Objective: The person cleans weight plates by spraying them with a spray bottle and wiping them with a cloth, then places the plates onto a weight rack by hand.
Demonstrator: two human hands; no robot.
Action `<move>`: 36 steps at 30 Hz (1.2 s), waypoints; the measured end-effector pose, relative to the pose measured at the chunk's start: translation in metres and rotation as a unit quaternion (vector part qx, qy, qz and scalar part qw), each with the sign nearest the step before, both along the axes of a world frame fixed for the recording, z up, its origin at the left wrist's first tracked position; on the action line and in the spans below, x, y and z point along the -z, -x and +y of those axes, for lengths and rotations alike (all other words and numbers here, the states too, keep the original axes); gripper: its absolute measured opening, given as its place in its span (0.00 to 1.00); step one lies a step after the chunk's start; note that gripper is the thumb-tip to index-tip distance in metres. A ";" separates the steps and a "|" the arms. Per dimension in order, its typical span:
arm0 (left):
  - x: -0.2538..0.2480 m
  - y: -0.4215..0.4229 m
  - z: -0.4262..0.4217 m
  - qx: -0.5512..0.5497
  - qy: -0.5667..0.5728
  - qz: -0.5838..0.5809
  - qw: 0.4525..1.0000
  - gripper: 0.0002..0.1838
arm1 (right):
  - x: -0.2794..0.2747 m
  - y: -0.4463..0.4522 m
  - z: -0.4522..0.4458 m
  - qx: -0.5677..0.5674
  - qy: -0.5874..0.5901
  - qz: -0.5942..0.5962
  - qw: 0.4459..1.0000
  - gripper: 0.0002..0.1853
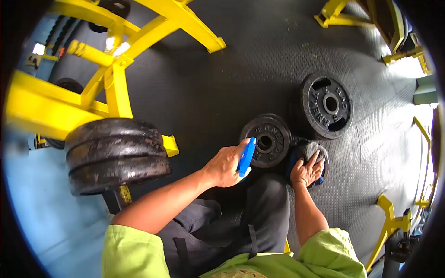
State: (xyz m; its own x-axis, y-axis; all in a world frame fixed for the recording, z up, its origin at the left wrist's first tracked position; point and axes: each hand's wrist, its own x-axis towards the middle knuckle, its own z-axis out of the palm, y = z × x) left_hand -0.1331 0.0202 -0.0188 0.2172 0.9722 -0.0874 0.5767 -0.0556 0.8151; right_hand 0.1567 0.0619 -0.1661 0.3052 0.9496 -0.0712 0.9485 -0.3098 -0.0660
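My left hand (225,167) is wrapped round a blue spray bottle (247,156), of which mainly the blue top shows. Just beyond it a small black weight plate (277,155) lies flat on the floor. My right hand (307,173) presses a dark grey cloth (309,150), fingers spread over it, on top of another round weight whose edge barely shows. A larger black plate (340,104) with raised letters and a centre hole lies further off, on top of a stack.
A yellow metal rack (118,90) fills the upper left. Several thick black plates (118,155) hang on it, close to my left forearm. Black textured matting (204,92) covers the floor. More yellow frames stand at the upper right (347,19) and lower right (387,222).
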 end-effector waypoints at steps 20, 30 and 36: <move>0.051 -0.073 -0.044 -0.186 0.207 0.106 0.954 0.17 | -0.019 -0.026 -0.006 -0.044 0.007 0.146 0.988 0.46; 0.056 -0.080 -0.045 -0.138 0.243 0.089 0.956 0.17 | 0.000 -0.007 0.002 -0.084 -0.117 0.138 0.980 0.28; 0.056 -0.083 -0.044 -0.124 0.200 0.078 0.969 0.15 | -0.003 0.014 -0.010 -0.061 -0.230 0.221 0.946 0.24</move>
State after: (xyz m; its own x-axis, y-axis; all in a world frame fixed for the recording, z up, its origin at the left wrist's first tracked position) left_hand -0.0496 -0.0241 -0.0746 -0.0654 0.8744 -0.4808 0.6501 0.4028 0.6443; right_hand 0.1427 0.0523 -0.1628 0.2276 0.9373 0.2639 0.8241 -0.0411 -0.5650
